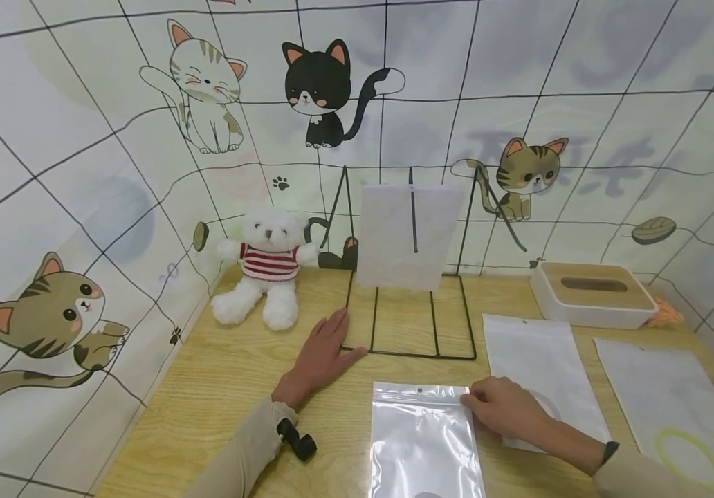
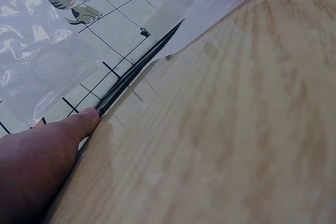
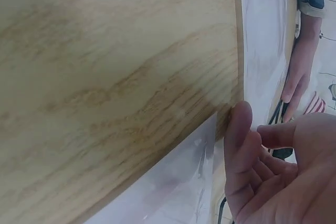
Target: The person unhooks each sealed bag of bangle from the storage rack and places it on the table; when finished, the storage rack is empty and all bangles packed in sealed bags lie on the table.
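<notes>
My left hand (image 1: 321,354) lies palm down on the wooden table, fingers extended, touching the front left of a black wire rack (image 1: 474,318). Its thumb (image 2: 47,150) shows beside the rack's wire in the left wrist view. From the rack's middle prong hangs a translucent white bag (image 1: 388,242). My right hand (image 1: 509,409) pinches the top right corner of a shiny zip bag (image 1: 422,443), which lies in front of the rack. That bag has a hole near its top edge; its lower end is cut off in the head view.
Two more white bags (image 1: 525,346) (image 1: 650,373) lie at the right, the outer one showing a yellow ring (image 1: 658,449). Behind them stands a white tissue box (image 1: 593,315) with a wooden lid. A white teddy bear (image 1: 270,270) sits at the back left, before a cat-patterned cloth (image 1: 432,55).
</notes>
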Tool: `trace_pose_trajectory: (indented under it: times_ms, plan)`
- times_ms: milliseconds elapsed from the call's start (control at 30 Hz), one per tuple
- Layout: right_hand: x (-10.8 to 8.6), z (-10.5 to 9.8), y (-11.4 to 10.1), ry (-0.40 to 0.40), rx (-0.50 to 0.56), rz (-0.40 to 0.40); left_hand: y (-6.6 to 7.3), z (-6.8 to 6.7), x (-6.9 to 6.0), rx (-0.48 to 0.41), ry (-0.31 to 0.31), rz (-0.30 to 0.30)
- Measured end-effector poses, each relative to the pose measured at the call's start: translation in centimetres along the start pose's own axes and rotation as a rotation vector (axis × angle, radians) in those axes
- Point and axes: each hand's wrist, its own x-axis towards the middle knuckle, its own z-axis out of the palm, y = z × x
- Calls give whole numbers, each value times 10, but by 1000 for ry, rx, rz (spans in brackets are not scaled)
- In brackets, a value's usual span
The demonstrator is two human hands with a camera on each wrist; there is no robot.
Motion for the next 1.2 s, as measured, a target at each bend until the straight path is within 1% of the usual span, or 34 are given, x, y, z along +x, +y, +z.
trace_pose_trajectory:
  times_ms: [200, 533, 767, 967, 1067, 1133, 1200]
  plan:
    - [3, -1, -3, -30, -19, 40, 1, -3, 0, -15, -6, -6]
    - [7, -3, -2, -88, -29, 63, 1, -2, 0, -20, -10, -13]
    - [9, -2, 0, -107, -20, 58, -2, 2, 2, 22, 2, -2]
    - [11, 0, 0, -78, -58, 79, -2, 3, 1, 21, 1, -7]
    - [15, -2, 1, -36, -102, 43, -2, 2, 1, 18, 3, -5]
    - [20, -5, 2, 7, -128, 9, -2, 2, 1, 18, 1, -4]
    - [26, -9, 2, 60, -132, -26, -2, 2, 2, 20, 4, -2]
